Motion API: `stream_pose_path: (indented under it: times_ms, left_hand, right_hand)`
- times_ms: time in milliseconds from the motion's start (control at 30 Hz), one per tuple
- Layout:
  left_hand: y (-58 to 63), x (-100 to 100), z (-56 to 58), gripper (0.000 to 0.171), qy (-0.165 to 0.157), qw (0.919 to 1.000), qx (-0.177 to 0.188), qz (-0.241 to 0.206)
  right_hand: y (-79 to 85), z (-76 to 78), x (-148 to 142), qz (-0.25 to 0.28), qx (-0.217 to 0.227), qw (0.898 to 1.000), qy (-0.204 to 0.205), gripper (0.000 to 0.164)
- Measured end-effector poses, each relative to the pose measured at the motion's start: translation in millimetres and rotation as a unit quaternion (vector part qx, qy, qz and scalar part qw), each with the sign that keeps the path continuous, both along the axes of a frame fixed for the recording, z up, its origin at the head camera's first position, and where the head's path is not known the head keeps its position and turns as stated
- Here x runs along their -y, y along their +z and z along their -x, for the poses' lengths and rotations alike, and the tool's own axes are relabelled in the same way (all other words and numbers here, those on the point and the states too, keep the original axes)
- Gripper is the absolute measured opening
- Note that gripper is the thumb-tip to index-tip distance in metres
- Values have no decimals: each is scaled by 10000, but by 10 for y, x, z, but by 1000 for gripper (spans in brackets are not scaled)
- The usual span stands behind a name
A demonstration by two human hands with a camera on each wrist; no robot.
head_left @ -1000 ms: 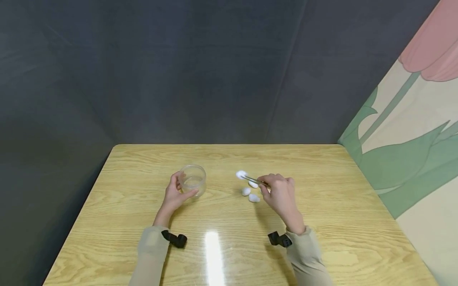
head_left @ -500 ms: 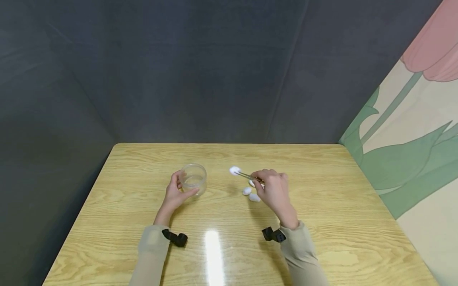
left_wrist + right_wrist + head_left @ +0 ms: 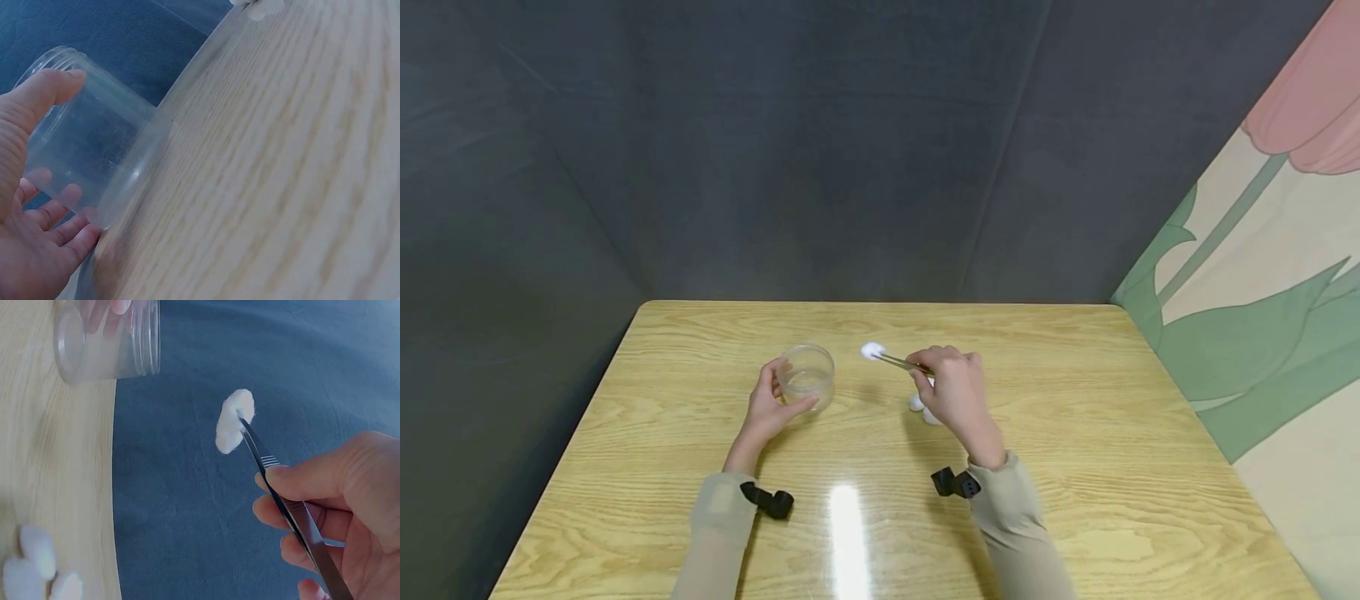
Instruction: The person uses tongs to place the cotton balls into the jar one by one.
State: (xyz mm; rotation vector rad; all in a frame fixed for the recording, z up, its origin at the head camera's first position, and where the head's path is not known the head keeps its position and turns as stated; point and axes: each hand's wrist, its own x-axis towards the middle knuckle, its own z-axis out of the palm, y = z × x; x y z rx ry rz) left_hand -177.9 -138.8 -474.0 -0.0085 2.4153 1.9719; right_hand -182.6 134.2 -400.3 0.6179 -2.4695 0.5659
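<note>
A clear plastic jar (image 3: 807, 382) without a lid stands upright on the table. My left hand (image 3: 767, 412) holds it from the left, the thumb on the near side and the fingers around the other, as the left wrist view also shows. My right hand (image 3: 955, 393) pinches metal tweezers (image 3: 289, 512) between thumb and fingers. A white cotton ball (image 3: 227, 430) is gripped in their tips, in the air to the right of the jar and apart from it. Loose cotton balls (image 3: 37, 553) lie on the table, partly hidden under my right hand in the head view.
The wooden table (image 3: 662, 417) ends at a far edge against a dark cloth backdrop (image 3: 850, 167). On the right hangs a flower-patterned curtain or wall (image 3: 1262, 350). Each wrist wears a small black camera.
My right hand has moved left with the tweezers, carrying the cotton ball away from the loose ones and closer to the jar. The left hand and jar stay put.
</note>
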Motion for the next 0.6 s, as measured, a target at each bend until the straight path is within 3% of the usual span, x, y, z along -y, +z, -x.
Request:
stream_pose_path:
  times_ms: [433,600]
  left_hand:
    - [6,-6,12,81,92,9999,98,78]
    - [-153,23,94,82,114,9999,100,32]
  right_hand:
    - [43,73,181,31,96,9998,144,8]
    - [46,109,248,-31,216,9996,152,7]
